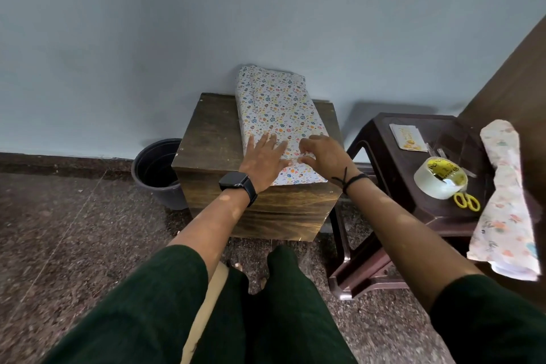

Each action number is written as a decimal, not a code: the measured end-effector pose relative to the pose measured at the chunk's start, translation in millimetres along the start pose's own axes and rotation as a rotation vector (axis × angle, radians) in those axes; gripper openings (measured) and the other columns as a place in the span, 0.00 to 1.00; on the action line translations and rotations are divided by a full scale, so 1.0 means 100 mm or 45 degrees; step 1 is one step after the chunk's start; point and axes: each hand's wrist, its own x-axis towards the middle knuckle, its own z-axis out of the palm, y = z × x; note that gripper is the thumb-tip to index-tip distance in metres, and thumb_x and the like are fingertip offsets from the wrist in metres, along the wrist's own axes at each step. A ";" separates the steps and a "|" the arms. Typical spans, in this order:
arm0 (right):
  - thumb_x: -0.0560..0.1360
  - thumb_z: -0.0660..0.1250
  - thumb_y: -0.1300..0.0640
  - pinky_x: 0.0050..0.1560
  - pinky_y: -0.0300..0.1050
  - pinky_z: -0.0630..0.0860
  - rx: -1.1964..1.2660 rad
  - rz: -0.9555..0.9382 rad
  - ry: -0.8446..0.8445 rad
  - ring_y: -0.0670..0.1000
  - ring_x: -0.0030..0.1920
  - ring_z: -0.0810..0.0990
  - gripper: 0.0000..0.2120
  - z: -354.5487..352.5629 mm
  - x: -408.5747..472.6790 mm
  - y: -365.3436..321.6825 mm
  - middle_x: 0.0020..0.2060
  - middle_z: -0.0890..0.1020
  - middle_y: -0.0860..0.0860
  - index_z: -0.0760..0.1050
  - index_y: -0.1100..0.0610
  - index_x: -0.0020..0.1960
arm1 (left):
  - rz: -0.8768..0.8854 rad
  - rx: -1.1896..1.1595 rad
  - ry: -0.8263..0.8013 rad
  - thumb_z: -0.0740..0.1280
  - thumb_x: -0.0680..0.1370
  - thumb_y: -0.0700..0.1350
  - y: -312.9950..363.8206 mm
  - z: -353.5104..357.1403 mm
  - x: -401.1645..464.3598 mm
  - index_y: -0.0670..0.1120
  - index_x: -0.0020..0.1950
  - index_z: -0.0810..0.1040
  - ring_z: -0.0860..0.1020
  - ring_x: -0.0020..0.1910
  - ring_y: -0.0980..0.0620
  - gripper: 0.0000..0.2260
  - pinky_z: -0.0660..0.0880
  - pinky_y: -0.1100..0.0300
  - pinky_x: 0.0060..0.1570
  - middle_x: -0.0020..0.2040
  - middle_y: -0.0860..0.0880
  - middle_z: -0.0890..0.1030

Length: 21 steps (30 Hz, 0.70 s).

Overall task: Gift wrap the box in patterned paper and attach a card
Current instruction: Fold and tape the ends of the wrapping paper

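Under the flat, open left hand (263, 156), the wrapped box (277, 121); right hand (320, 154) seemingly pinching its paper

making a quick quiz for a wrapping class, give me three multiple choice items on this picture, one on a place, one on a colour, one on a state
1. Where does the tape roll lie?
A. on the dark stool to the right
B. on the wrapped box
C. in the black bucket

2. What colour are the scissors' handles?
A. red
B. yellow
C. blue

3. How does the left hand meet the patterned paper?
A. it pinches a corner
B. it hovers clear of it
C. it lies flat with straight fingers

Answers:
1. A, the roll sits on the stool beside the card, apart from the wooden table.
2. B, both handle loops show yellow next to the roll.
3. C, its fingers spread straight over the paper, while the right hand curls its fingers at the seam.
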 end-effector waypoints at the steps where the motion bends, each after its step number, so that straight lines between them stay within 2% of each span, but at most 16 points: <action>1: 0.75 0.67 0.57 0.44 0.42 0.67 0.046 0.007 0.013 0.54 0.46 0.76 0.08 0.01 -0.02 0.00 0.46 0.79 0.55 0.75 0.60 0.50 | -0.004 0.007 0.010 0.51 0.82 0.55 0.00 0.01 -0.01 0.49 0.77 0.54 0.50 0.77 0.44 0.24 0.45 0.42 0.74 0.77 0.44 0.55; 4: 0.74 0.67 0.63 0.49 0.40 0.71 0.265 0.078 0.072 0.50 0.48 0.77 0.07 -0.03 -0.15 0.05 0.48 0.81 0.54 0.79 0.60 0.52 | -0.029 0.035 0.033 0.52 0.82 0.55 0.02 0.01 0.02 0.49 0.77 0.55 0.51 0.77 0.45 0.24 0.46 0.41 0.74 0.77 0.44 0.56; 7: 0.74 0.67 0.65 0.53 0.39 0.73 0.344 0.131 0.144 0.50 0.50 0.79 0.08 -0.11 -0.34 0.13 0.50 0.82 0.55 0.81 0.60 0.52 | -0.057 0.050 0.056 0.51 0.83 0.54 0.09 0.02 0.04 0.49 0.76 0.57 0.51 0.77 0.46 0.23 0.46 0.42 0.74 0.77 0.44 0.57; 10: 0.74 0.67 0.65 0.51 0.36 0.74 0.412 0.344 0.268 0.46 0.46 0.78 0.08 -0.20 -0.50 0.24 0.50 0.83 0.54 0.81 0.61 0.51 | -0.046 -0.019 0.082 0.53 0.83 0.52 0.10 0.04 0.04 0.47 0.76 0.58 0.54 0.75 0.45 0.22 0.49 0.45 0.74 0.75 0.43 0.59; 13: 0.72 0.67 0.65 0.50 0.44 0.77 0.290 0.460 0.350 0.47 0.42 0.79 0.07 -0.34 -0.67 0.50 0.45 0.83 0.53 0.82 0.60 0.48 | -0.035 -0.067 0.079 0.53 0.83 0.51 0.10 0.04 0.03 0.46 0.76 0.58 0.57 0.74 0.45 0.22 0.49 0.46 0.74 0.74 0.43 0.60; 17: 0.71 0.68 0.64 0.49 0.37 0.71 0.113 0.697 0.373 0.51 0.45 0.80 0.07 -0.66 -0.93 0.90 0.44 0.84 0.54 0.81 0.59 0.48 | -0.018 -0.041 0.083 0.52 0.83 0.52 0.08 0.06 0.03 0.45 0.76 0.57 0.58 0.74 0.45 0.23 0.50 0.47 0.74 0.74 0.44 0.61; 21: 0.70 0.68 0.64 0.48 0.39 0.71 0.103 0.904 0.507 0.55 0.46 0.81 0.06 -0.92 -1.22 1.25 0.42 0.84 0.56 0.81 0.60 0.46 | -0.007 -0.045 0.104 0.53 0.83 0.51 0.07 0.09 0.04 0.45 0.76 0.58 0.59 0.73 0.45 0.23 0.51 0.46 0.74 0.73 0.44 0.63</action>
